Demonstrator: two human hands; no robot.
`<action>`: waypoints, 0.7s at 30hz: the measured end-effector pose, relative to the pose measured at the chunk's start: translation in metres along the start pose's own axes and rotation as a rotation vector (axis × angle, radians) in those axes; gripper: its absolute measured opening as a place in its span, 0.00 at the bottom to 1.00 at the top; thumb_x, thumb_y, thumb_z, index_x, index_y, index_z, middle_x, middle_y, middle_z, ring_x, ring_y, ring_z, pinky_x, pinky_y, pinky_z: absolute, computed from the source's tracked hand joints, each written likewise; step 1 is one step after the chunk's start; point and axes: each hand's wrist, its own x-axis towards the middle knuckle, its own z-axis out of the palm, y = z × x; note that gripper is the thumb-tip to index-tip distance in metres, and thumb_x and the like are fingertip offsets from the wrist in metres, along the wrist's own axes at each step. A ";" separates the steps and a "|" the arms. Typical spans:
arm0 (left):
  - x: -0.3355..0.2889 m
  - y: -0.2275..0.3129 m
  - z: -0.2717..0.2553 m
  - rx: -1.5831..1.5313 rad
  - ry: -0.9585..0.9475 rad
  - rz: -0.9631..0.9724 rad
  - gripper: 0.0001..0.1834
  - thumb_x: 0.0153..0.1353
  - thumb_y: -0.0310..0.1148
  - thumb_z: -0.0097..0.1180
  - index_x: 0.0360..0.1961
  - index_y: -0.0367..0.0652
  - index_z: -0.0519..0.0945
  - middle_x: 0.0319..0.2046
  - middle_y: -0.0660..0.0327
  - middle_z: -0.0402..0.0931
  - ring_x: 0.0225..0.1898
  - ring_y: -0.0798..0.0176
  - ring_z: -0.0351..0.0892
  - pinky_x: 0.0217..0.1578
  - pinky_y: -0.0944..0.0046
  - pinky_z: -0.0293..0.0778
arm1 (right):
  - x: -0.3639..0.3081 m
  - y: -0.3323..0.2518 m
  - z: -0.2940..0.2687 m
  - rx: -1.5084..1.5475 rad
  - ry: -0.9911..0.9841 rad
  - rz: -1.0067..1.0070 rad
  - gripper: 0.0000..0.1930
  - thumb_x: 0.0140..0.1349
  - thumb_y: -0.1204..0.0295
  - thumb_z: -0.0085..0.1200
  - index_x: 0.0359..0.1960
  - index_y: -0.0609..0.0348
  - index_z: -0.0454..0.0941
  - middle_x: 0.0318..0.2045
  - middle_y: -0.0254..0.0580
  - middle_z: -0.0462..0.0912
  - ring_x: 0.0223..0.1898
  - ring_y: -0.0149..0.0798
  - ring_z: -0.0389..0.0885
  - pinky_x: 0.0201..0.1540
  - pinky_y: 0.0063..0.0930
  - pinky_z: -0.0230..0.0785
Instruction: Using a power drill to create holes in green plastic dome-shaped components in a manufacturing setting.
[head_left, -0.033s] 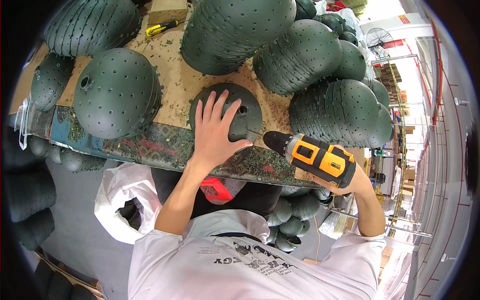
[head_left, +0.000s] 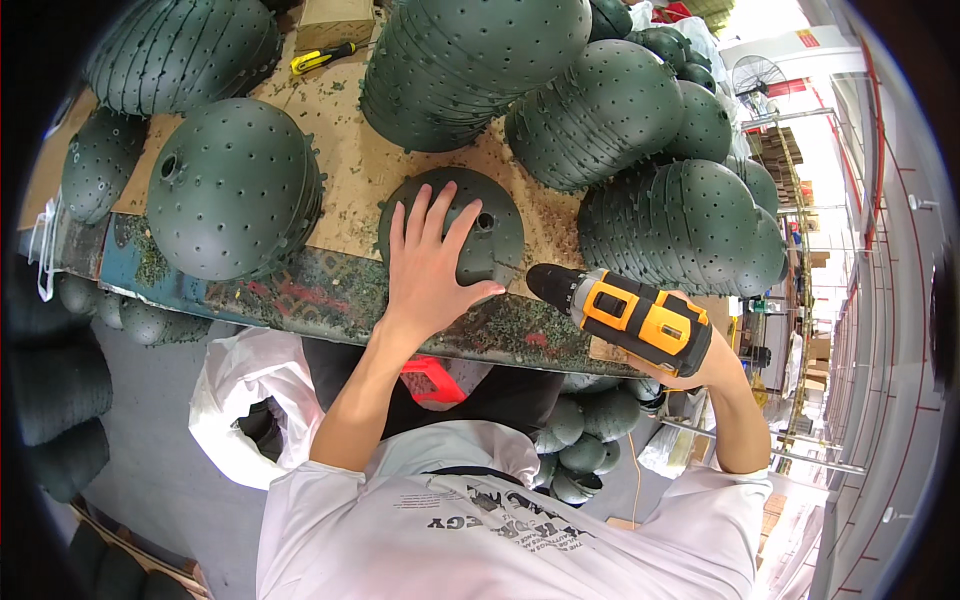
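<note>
My left hand (head_left: 430, 262) lies flat, fingers spread, pressing down on a dark green perforated dome (head_left: 452, 237) that sits on the bench (head_left: 350, 170) near its front edge, roughly centre. My right hand (head_left: 700, 365) is clenched round the grip of a yellow-and-black cordless drill (head_left: 625, 310), held just right of the dome w/ its black nose pointing left at the dome's near-right rim; the bit itself is too thin to make out. Stacks of the same green domes (head_left: 470, 55) crowd the far side and right of the bench, another stack (head_left: 232, 190) stands to the left, and a yellow-handled tool (head_left: 322, 57) lies at the far edge. Green swarf litters the bench top. Risks, imo: my thumb sits close to where the drill nose points, so a skid on the curved plastic could run the bit into it; the dome is only palm-held, so torque may spin it out from under my hand; and it's near the bench lip, so a hard shove could tip it off onto the white bag (head_left: 245, 385) below. Vs the earlier frame: no real difference, same hand spread, same drill angle, same dome spot.
</note>
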 end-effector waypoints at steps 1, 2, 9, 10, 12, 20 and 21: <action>-0.001 0.000 0.000 0.007 -0.003 -0.008 0.52 0.38 0.52 0.76 0.67 0.52 0.68 0.71 0.52 0.57 0.72 0.39 0.51 0.70 0.36 0.45 | 0.001 -0.001 0.000 0.001 0.002 0.003 0.30 0.45 0.69 0.71 0.54 0.57 0.78 0.53 0.47 0.79 0.55 0.51 0.73 0.59 0.41 0.64; -0.001 0.001 0.000 0.006 -0.005 -0.005 0.52 0.38 0.52 0.76 0.67 0.52 0.68 0.71 0.52 0.57 0.72 0.39 0.51 0.70 0.36 0.45 | 0.003 -0.003 -0.001 -0.024 0.028 -0.041 0.29 0.45 0.69 0.70 0.53 0.58 0.78 0.51 0.48 0.80 0.52 0.52 0.75 0.56 0.41 0.67; 0.000 -0.001 0.001 0.006 -0.015 -0.015 0.54 0.37 0.51 0.76 0.67 0.49 0.66 0.71 0.51 0.56 0.72 0.40 0.51 0.70 0.36 0.44 | 0.035 -0.049 -0.023 0.179 -0.037 0.031 0.23 0.48 0.70 0.71 0.48 0.54 0.82 0.45 0.43 0.85 0.50 0.49 0.79 0.53 0.41 0.68; 0.001 0.000 0.000 0.006 -0.020 -0.017 0.54 0.37 0.51 0.76 0.68 0.49 0.66 0.71 0.51 0.56 0.72 0.40 0.50 0.70 0.37 0.44 | 0.039 -0.056 -0.025 0.137 -0.021 0.011 0.23 0.47 0.71 0.69 0.48 0.59 0.81 0.43 0.48 0.84 0.45 0.50 0.80 0.51 0.39 0.70; 0.003 0.003 -0.003 0.002 -0.026 -0.011 0.54 0.37 0.51 0.76 0.68 0.48 0.66 0.71 0.51 0.56 0.73 0.40 0.50 0.71 0.37 0.43 | 0.046 -0.048 -0.025 0.188 -0.051 -0.017 0.24 0.45 0.70 0.68 0.47 0.62 0.79 0.40 0.50 0.83 0.41 0.55 0.80 0.46 0.39 0.73; 0.002 0.007 -0.005 0.030 -0.046 -0.004 0.54 0.37 0.48 0.77 0.68 0.47 0.65 0.71 0.50 0.55 0.73 0.39 0.49 0.71 0.37 0.43 | 0.058 -0.062 -0.038 0.133 -0.113 0.118 0.18 0.43 0.67 0.67 0.35 0.61 0.78 0.27 0.53 0.82 0.33 0.59 0.81 0.36 0.44 0.75; 0.002 0.008 -0.006 0.038 -0.052 -0.018 0.55 0.37 0.47 0.77 0.68 0.47 0.65 0.71 0.50 0.55 0.73 0.39 0.49 0.71 0.37 0.43 | 0.060 -0.064 -0.040 0.081 -0.141 0.147 0.16 0.43 0.68 0.67 0.33 0.61 0.78 0.26 0.53 0.82 0.33 0.59 0.81 0.36 0.44 0.75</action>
